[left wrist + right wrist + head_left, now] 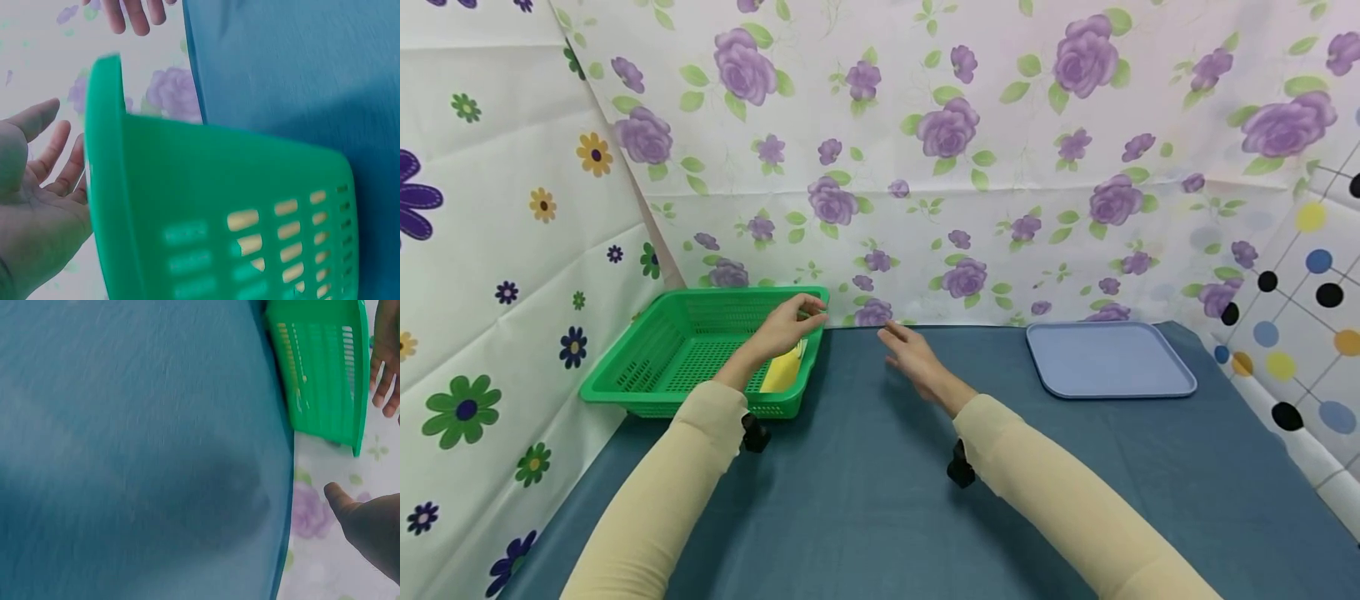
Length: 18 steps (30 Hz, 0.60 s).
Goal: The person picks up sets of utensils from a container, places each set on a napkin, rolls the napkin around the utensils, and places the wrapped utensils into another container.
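My left hand (pixel 784 327) hovers over the right side of a green plastic basket (pixel 597 388), its fingers loosely bent and holding nothing. Below that hand a yellow item (pixel 782 372) lies inside the basket against its right wall; its kind is partly hidden by the hand and wrist. In the left wrist view the basket's slotted wall (pixel 206 169) stands between the camera and the yellow thing, with the hand beyond the rim. My right hand (pixel 916 360) is held above the cloth to the right of the basket, fingers relaxed, with nothing in it.
A light blue-grey tray (pixel 1111 360) lies at the back right of the table. Dark blue cloth (pixel 865 500) covers the tabletop. Flowered sheets (pixel 895 150) hang behind and at the left, and a dotted sheet (pixel 1300 350) stands at the right.
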### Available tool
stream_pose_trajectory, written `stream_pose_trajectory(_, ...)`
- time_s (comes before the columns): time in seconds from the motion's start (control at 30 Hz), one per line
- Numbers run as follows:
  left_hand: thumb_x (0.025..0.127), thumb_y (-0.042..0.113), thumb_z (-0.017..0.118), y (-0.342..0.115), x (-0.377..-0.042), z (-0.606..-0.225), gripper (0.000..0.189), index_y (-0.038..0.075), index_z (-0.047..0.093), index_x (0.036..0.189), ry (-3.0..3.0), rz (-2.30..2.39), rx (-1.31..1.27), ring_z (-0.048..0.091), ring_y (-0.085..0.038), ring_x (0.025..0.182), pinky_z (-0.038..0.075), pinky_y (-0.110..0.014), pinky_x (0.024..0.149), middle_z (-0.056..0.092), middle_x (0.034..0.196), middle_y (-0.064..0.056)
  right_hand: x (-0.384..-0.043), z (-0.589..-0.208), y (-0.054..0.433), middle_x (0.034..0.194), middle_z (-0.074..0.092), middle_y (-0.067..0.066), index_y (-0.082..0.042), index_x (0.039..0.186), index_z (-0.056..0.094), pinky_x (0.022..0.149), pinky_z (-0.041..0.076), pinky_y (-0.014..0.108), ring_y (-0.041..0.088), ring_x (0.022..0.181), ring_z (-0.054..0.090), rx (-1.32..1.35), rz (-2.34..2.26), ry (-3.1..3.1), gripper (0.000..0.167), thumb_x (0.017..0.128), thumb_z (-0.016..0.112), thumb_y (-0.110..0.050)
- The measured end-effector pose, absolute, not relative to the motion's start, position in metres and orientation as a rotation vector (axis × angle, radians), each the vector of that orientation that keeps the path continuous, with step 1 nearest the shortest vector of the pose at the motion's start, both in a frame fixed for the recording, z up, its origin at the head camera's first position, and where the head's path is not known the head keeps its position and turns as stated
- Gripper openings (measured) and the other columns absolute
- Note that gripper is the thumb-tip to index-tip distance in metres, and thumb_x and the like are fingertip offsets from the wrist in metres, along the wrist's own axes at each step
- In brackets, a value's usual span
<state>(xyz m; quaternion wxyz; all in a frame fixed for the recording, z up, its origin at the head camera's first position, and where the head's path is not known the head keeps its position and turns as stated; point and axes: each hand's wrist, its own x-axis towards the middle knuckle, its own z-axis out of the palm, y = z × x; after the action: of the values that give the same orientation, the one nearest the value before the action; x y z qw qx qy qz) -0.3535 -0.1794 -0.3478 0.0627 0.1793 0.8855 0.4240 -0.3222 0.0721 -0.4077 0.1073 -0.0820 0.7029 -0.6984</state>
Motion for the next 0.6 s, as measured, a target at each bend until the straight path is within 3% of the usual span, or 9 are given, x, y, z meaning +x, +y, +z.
stream_pose_trajectory(0.23,0.111,0.03,0.055,-0.155,-0.354,-0.348,0.037,0.008,0.055,0.141,2.639,1.32,0.528,0.052,-0.038,0.129,0.047,-0.054,0.106,0.053,0.14,-0.018,-0.33,-0.399,0.104,0.172,0.02,0.014,-0.007,0.167,0.021,0.123,0.032,0.049,0.031,0.157,0.023,-0.245,-1.991,2.173,0.062,0.114,0.045,-0.029)
stream_pose_trajectory(0.6,0.111,0.021,0.055,-0.109,-0.357,-0.35,0.033,0.002,0.058,0.138,2.67,1.331,0.674,0.057,-0.038,0.125,0.049,-0.052,0.102,0.058,0.136,-0.021,-0.338,-0.388,0.157,0.174,0.015,0.012,-0.006,0.167,0.017,0.126,0.026,0.049,0.03,0.159,0.018,-0.242,-1.936,2.26,0.063,0.115,0.043,-0.029)
